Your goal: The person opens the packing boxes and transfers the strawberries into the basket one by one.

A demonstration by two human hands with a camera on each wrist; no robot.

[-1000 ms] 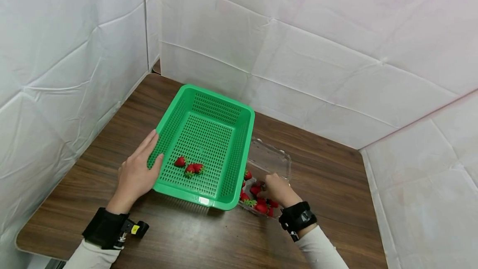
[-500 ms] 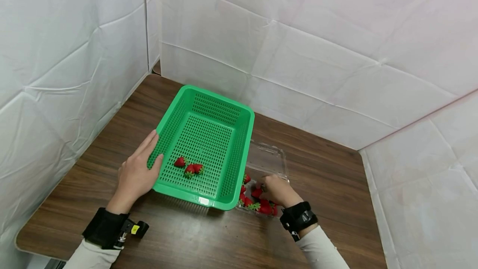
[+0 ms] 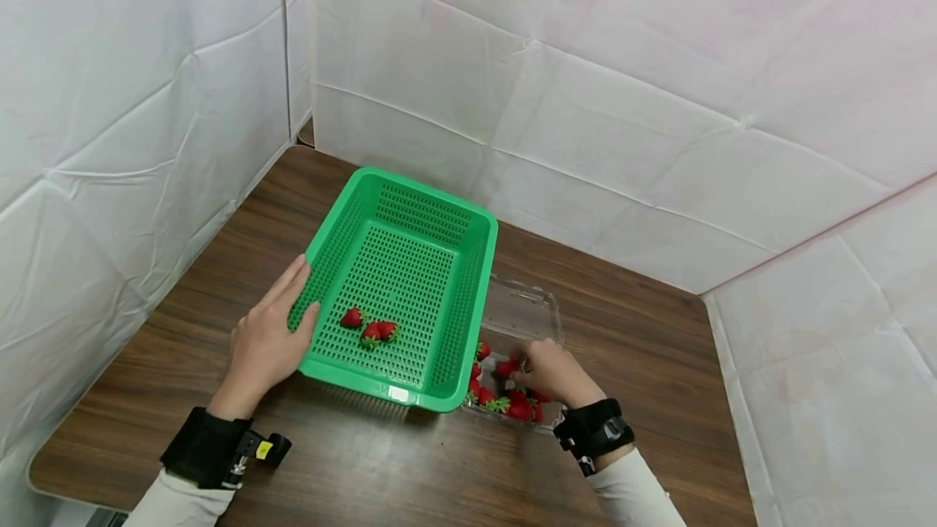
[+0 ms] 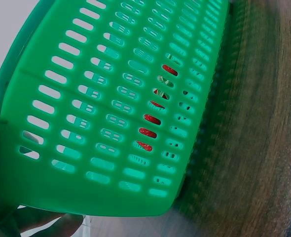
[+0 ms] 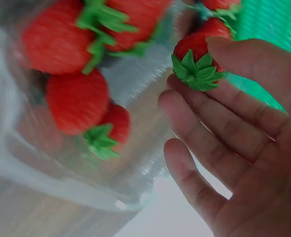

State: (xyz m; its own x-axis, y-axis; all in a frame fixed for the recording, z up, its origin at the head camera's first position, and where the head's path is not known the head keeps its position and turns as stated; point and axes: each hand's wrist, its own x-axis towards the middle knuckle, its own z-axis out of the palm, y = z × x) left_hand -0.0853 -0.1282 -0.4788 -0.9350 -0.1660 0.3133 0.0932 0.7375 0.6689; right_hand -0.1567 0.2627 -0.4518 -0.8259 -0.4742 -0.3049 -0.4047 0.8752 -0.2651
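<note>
Head view: left hand (image 3: 265, 340) lies flat on the green basket (image 3: 344, 267) wall, lower left of centre; right hand (image 3: 551, 372) reaches into the clear punnet (image 3: 538, 311) just right of it.

Left wrist view: three strawberries (image 4: 151, 119) show red through the basket slots.

Right wrist view: thumb and fingers (image 5: 219, 123) pinch one strawberry (image 5: 197, 57), upper centre. Advisable: a light pinch, lifted clear of the rim.

The green basket (image 3: 398, 299) wall hides part of the clear strawberry box (image 3: 523, 324).
</note>
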